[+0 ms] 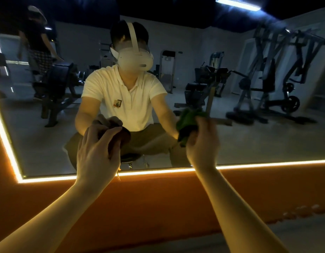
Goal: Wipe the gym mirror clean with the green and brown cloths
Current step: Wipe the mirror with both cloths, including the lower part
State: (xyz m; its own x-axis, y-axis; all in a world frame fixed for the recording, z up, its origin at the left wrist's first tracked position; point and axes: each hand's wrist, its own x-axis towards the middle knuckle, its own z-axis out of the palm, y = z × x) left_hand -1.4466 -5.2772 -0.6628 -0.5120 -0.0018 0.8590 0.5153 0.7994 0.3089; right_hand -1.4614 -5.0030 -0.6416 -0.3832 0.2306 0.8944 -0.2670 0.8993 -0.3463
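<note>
A large gym mirror fills the wall in front of me, edged by a glowing light strip. My left hand grips a bunched brown cloth against the glass, low and left of centre. My right hand grips a crumpled green cloth held to the glass to the right. Both hands are near the mirror's lower part. The mirror shows my own reflection seated on a stool, with each cloth doubled in it.
An orange wall runs under the mirror, with the light strip along the mirror's bottom and left edges. Reflected in the glass are several gym machines and another person standing at the far left. Pale floor shows at the lower right.
</note>
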